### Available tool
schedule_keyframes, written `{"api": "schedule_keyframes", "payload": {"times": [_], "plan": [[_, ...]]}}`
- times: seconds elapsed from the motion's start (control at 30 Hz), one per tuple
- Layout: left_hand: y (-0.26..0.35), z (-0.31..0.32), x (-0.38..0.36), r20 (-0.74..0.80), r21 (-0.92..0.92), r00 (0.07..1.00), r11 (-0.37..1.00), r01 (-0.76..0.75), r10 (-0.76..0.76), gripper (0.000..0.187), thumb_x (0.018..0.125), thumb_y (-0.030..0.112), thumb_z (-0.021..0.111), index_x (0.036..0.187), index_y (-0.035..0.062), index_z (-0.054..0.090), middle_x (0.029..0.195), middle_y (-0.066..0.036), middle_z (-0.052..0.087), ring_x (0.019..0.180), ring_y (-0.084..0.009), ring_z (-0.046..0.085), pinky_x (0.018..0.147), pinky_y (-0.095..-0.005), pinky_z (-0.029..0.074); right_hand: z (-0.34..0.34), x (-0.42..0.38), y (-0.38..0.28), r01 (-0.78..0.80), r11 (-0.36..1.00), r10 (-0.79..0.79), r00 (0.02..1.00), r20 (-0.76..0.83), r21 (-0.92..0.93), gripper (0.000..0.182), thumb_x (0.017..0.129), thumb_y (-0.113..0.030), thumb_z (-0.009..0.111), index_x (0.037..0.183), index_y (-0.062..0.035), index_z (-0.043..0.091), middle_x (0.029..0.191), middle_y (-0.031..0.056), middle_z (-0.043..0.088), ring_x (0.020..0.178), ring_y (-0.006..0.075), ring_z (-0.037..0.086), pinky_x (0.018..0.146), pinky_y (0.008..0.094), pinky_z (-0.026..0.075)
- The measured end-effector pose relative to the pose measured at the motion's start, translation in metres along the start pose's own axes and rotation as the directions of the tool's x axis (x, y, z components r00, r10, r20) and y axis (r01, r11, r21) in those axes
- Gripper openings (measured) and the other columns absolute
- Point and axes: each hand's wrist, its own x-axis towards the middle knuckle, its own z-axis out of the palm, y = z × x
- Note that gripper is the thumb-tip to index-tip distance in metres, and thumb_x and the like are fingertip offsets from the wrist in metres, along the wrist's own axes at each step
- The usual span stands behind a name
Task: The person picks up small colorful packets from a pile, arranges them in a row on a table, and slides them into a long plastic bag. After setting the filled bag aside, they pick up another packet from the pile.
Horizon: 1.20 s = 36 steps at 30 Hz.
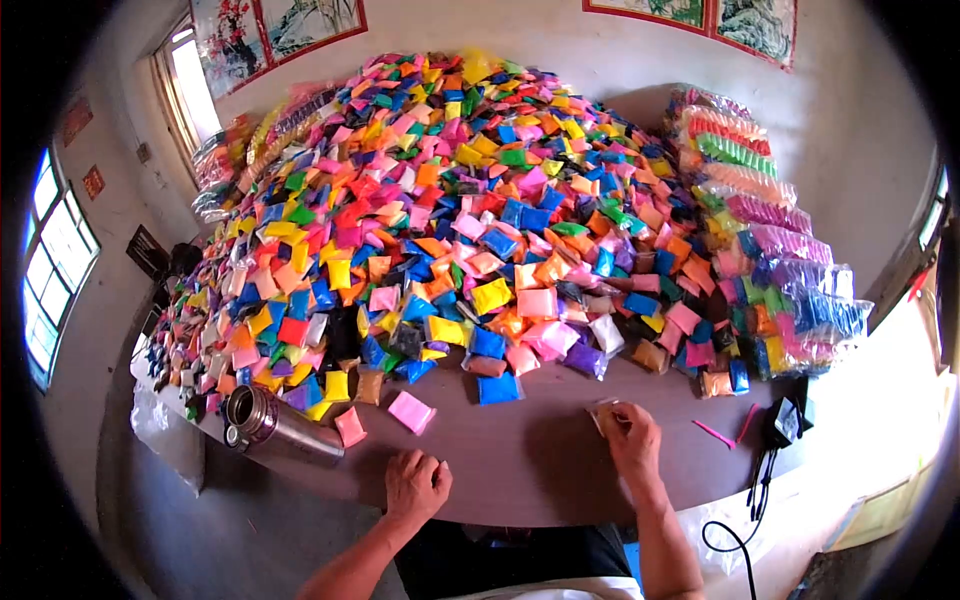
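Note:
My right hand (635, 442) is over the right part of the table, thumb and fingers pinched on a small pale packet (602, 416) in a clear wrapper. The fingers partly cover that packet. At the table's front edge my left hand (418, 486) rests with its fingers curled in, and no object shows in it. Just beyond the left hand lie a light pink packet (411, 412) and a salmon packet (350, 427). A blue packet (499, 388) sits between the hands, at the front of a large heap of colourful packets (480, 220).
A steel thermos flask (300, 430) lies at the left with its mouth open. On the right are pink plastic sticks (715, 434) and a black device (785, 422) with cables. Bundled packets in clear bags (800, 280) are stacked at the back right.

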Motion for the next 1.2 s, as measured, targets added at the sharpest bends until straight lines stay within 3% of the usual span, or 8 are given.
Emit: {"api": "schedule_keyframes", "payload": {"times": [0.2,0.33,0.43,0.6,0.73,0.97,1.03,1.2], "plan": [[0.003,0.004,0.000,-0.001,-0.014,0.999,0.999,0.049,-0.049,0.021,0.079,0.016,0.066,0.067,0.0067,0.051,0.071,-0.011,0.052,0.075,-0.0320,0.056,0.067,-0.0457,0.045,0.019,-0.013,-0.002,-0.026,0.903,-0.097,0.960,-0.262,-0.428,0.034,0.082,-0.025,0.070,0.106,-0.0020,0.063,0.124,0.0168,0.057,0.119,0.0407,0.048,0.102,0.0504,0.036],[0.021,0.013,0.002,-0.011,-0.053,0.966,0.965,0.256,-0.257,0.028,0.082,0.021,0.065,0.063,0.0072,0.051,0.071,-0.011,0.054,0.074,-0.0317,0.056,0.070,-0.0465,0.043,0.022,-0.026,-0.030,0.228,0.948,-0.236,0.972,-0.009,-0.224,0.031,0.082,-0.021,0.071,0.106,-0.0018,0.064,0.116,0.0167,0.062,0.111,0.0330,0.057,0.096,0.0444,0.044],[0.043,0.031,0.005,0.027,-0.223,0.925,0.900,0.375,-0.379,0.035,0.086,0.029,0.062,0.061,0.0077,0.051,0.072,-0.011,0.058,0.074,-0.0306,0.058,0.072,-0.0465,0.041,0.024,-0.028,-0.051,-0.156,0.969,0.093,0.948,0.306,0.190,0.031,0.082,-0.016,0.072,0.107,-0.0014,0.063,0.102,0.0153,0.068,0.097,0.0260,0.065,0.086,0.0375,0.050],[0.078,0.045,0.022,0.279,-0.577,0.917,0.714,0.397,-0.285,0.045,0.091,0.042,0.057,0.067,0.0037,0.060,0.062,-0.012,0.058,0.061,-0.0320,0.058,0.063,-0.0435,0.043,0.031,-0.009,-0.058,-0.113,0.923,-0.148,0.779,0.609,0.368,0.029,0.083,-0.013,0.073,0.108,-0.0005,0.065,0.088,0.0031,0.065,0.084,0.0124,0.060,0.078,0.0287,0.050],[0.094,0.044,0.038,0.100,-0.707,0.974,0.674,0.213,-0.203,0.045,0.090,0.041,0.059,0.069,0.0009,0.060,0.061,-0.013,0.057,0.059,-0.0325,0.059,0.055,-0.0446,0.043,0.039,0.009,-0.035,-0.358,0.740,-0.260,0.628,0.734,0.569,0.024,0.086,-0.018,0.071,0.104,-0.0034,0.067,0.087,-0.0001,0.065,0.076,0.0082,0.055,0.064,0.0232,0.044],[0.082,0.046,0.027,0.033,-0.579,0.998,0.813,0.061,-0.051,0.035,0.089,0.036,0.062,0.079,0.0030,0.064,0.074,-0.013,0.062,0.070,-0.0303,0.061,0.067,-0.0439,0.045,0.035,0.008,-0.038,-0.357,0.759,-0.287,0.566,0.773,0.544,0.030,0.089,-0.032,0.069,0.103,-0.0047,0.067,0.077,-0.0031,0.060,0.066,0.0067,0.048,0.056,0.0232,0.039],[0.080,0.045,0.027,0.111,-0.596,0.991,0.793,0.126,-0.075,0.032,0.089,0.035,0.061,0.082,0.0044,0.064,0.079,-0.012,0.063,0.075,-0.0297,0.061,0.072,-0.0425,0.044,0.032,0.009,-0.052,-0.308,0.807,-0.277,0.555,0.784,0.504,0.029,0.094,-0.025,0.064,0.110,-0.0012,0.065,0.096,0.0007,0.067,0.087,0.0098,0.056,0.079,0.0297,0.048],[0.081,0.049,0.023,0.105,-0.609,0.988,0.778,0.156,-0.116,0.031,0.090,0.034,0.061,0.080,0.0045,0.064,0.076,-0.011,0.062,0.073,-0.0293,0.060,0.072,-0.0428,0.043,0.035,0.006,-0.051,-0.324,0.852,-0.148,0.604,0.783,0.411,0.026,0.094,-0.022,0.064,0.109,-0.0009,0.065,0.097,0.0019,0.067,0.089,0.0099,0.056,0.081,0.0299,0.048]]}}
